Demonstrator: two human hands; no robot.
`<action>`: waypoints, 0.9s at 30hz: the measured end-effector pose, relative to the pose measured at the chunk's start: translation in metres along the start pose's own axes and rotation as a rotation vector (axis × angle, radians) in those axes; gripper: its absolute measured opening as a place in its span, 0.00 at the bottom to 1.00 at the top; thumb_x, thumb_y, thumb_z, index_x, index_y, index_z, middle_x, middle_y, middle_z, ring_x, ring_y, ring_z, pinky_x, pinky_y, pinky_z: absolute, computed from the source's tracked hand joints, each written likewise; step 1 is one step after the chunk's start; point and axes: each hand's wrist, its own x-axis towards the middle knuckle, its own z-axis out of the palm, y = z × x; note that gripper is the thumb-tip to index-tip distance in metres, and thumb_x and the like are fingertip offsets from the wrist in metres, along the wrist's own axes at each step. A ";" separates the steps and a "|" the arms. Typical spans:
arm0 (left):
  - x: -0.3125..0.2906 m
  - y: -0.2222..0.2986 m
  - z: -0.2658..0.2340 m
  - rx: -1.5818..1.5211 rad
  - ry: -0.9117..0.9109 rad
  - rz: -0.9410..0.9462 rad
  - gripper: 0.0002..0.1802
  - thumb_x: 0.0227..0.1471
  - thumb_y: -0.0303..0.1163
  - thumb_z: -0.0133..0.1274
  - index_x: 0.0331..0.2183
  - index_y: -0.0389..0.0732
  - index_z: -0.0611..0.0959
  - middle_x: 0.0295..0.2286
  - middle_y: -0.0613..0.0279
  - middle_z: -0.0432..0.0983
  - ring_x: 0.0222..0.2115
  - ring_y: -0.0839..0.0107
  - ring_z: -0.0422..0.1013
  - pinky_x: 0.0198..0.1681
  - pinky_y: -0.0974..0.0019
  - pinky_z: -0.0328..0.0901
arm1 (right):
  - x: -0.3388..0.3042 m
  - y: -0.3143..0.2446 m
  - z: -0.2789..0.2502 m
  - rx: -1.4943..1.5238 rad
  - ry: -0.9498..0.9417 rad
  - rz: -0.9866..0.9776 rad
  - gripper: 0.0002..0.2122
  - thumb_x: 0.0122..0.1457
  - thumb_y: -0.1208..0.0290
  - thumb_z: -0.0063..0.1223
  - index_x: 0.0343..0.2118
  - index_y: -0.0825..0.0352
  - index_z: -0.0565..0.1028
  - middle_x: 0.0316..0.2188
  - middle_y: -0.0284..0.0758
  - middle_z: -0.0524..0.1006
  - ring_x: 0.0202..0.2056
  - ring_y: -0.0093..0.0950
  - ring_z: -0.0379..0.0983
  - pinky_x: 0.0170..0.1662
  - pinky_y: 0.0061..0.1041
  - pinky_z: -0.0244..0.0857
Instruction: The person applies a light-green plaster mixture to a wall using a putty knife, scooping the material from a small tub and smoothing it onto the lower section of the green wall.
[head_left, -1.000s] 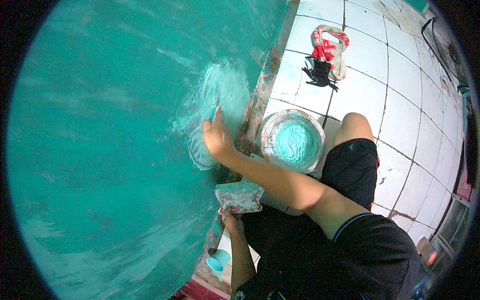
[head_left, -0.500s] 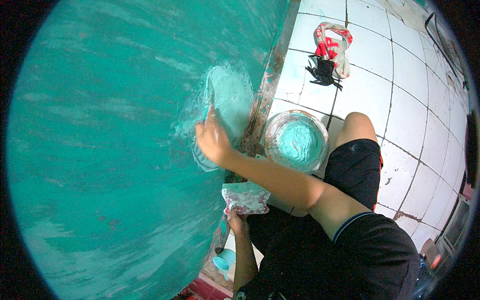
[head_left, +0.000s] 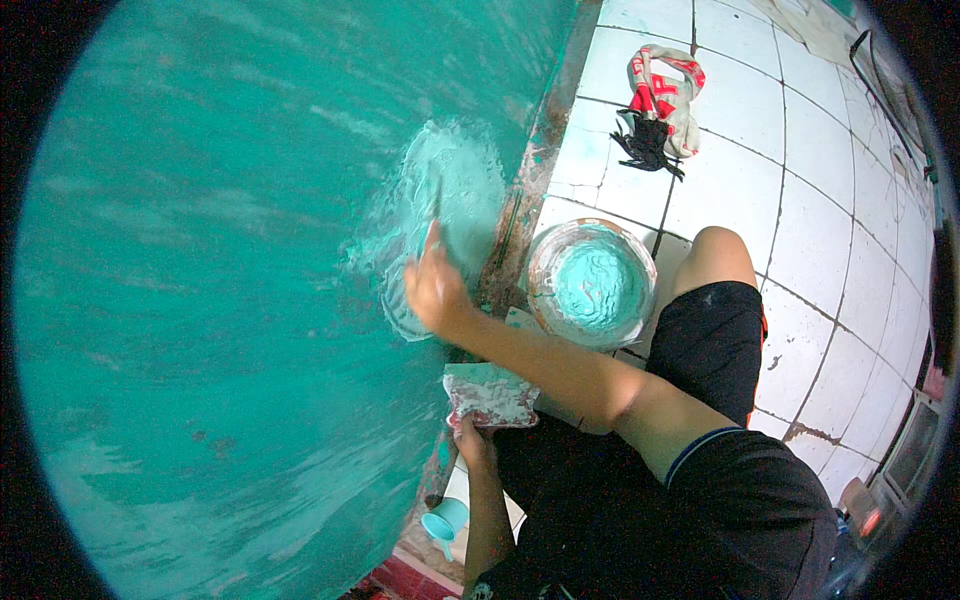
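On the teal wall (head_left: 200, 300), my right hand (head_left: 437, 290) presses a thin scraper (head_left: 437, 196), its edge lying in a patch of pale wet putty (head_left: 475, 170). The index finger stretches along the scraper while the other fingers are curled; the hand is slightly blurred. Lower down, close to the wall, my left hand (head_left: 474, 446) grips a wide red filling blade (head_left: 493, 415) by its near edge. Pale putty is heaped and smeared across that blade. My right forearm passes just above it.
A round tub (head_left: 592, 284) of pale turquoise putty stands on the white tiled floor (head_left: 735, 150), beside my bent knee (head_left: 715, 258). A red and white cloth bundle with black fringe (head_left: 662, 110) lies farther off. A light-blue dipper (head_left: 446, 519) sits near the wall's foot.
My right hand has shifted a little to the right across the putty patch, with the scraper now more upright. My left hand and its blade have stayed nearly still.
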 end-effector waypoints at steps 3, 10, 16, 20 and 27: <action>-0.004 0.007 0.004 -0.009 0.022 0.008 0.11 0.51 0.29 0.45 0.37 0.38 0.73 0.31 0.61 0.73 0.30 0.67 0.72 0.29 0.64 0.71 | 0.057 0.018 0.007 0.051 0.139 -0.008 0.33 0.56 0.69 0.42 0.57 0.85 0.44 0.43 0.67 0.64 0.34 0.53 0.70 0.37 0.38 0.68; 0.019 -0.024 -0.029 -0.122 -0.022 -0.018 0.15 0.51 0.28 0.44 0.42 0.36 0.72 0.35 0.58 0.73 0.32 0.65 0.73 0.30 0.64 0.71 | 0.009 -0.023 0.006 0.238 -0.173 0.074 0.31 0.57 0.68 0.42 0.55 0.85 0.48 0.44 0.66 0.63 0.38 0.53 0.70 0.39 0.40 0.67; 0.010 -0.009 -0.014 0.000 0.028 -0.025 0.16 0.53 0.29 0.42 0.45 0.36 0.71 0.36 0.57 0.73 0.34 0.64 0.73 0.32 0.63 0.71 | 0.046 0.004 -0.006 0.186 0.051 0.041 0.31 0.56 0.67 0.44 0.56 0.84 0.47 0.42 0.64 0.66 0.37 0.53 0.70 0.40 0.41 0.67; 0.003 0.000 -0.001 -0.016 0.013 -0.027 0.16 0.54 0.29 0.42 0.45 0.36 0.71 0.36 0.57 0.73 0.33 0.64 0.73 0.32 0.63 0.71 | 0.070 0.006 -0.016 0.147 -0.042 0.007 0.31 0.55 0.68 0.45 0.56 0.84 0.48 0.43 0.63 0.66 0.37 0.53 0.70 0.40 0.40 0.67; 0.016 -0.021 -0.015 -0.107 -0.026 -0.010 0.15 0.53 0.30 0.44 0.42 0.35 0.72 0.36 0.57 0.73 0.33 0.64 0.73 0.31 0.63 0.71 | 0.011 0.008 -0.013 0.130 0.052 -0.125 0.30 0.56 0.69 0.43 0.56 0.82 0.49 0.43 0.63 0.66 0.37 0.53 0.70 0.39 0.40 0.67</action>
